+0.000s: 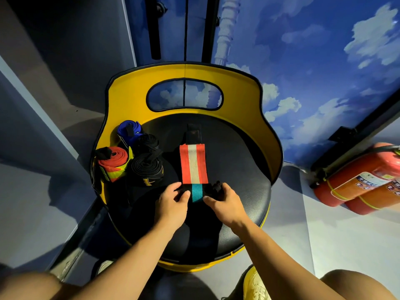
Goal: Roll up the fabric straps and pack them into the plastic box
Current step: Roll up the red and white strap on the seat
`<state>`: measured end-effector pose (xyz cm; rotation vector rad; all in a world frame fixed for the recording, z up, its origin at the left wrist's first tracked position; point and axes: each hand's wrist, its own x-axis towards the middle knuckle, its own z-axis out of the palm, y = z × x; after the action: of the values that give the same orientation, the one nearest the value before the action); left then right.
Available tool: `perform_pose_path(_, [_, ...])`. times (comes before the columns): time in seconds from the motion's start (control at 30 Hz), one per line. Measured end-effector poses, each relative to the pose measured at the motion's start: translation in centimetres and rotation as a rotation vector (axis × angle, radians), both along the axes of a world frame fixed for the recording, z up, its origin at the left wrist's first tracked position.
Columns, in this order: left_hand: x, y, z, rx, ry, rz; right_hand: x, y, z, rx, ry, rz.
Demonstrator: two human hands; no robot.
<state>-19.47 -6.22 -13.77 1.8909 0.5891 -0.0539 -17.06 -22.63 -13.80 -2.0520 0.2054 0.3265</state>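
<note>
An orange strap with a pale middle stripe (193, 164) lies flat on the black seat of a yellow chair (242, 169), its black tab pointing away from me. Its near end is wound into a roll showing black and teal (196, 192). My left hand (172, 204) pinches the roll's left side and my right hand (225, 203) pinches its right side. At the seat's left stand rolled straps: an orange and yellow one (112, 164), a black one (146, 169), another black one (148, 141) and a blue one (128, 128). No plastic box is in view.
The chair's yellow backrest (184, 72) curves round the seat's far side and flanks. Two red fire extinguishers (363, 180) lie on the floor at the right. My knees and a yellow shoe (255, 284) are at the bottom edge.
</note>
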Motion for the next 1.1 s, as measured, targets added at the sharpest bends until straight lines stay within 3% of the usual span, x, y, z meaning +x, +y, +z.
perform_pose_path(0.43, [0.0, 0.3, 0.5, 0.122, 0.052, -0.12, -0.4, 0.1, -0.4, 0.007, 0.037, -0.121])
perform_pose_path(0.7, [1.1, -0.3, -0.2, -0.041, 0.007, 0.096, 0.6, 1.7, -0.5, -0.054, -0.017, -0.276])
perform_pose_path(0.83, [1.1, -0.4, -0.2, 0.019, -0.001, 0.089, 0.5, 1.8, -0.4, -0.003, 0.01, -0.183])
perform_pose_path(1.0, [0.9, -0.1, -0.5, -0.121, 0.044, 0.058, 0.1, 1.6, 0.0, -0.066, -0.021, -0.118])
perform_pose_path(1.1, [0.1, -0.1, -0.1, -0.049, 0.047, 0.066, -0.6, 1.5, 0.6, -0.093, -0.025, -0.112])
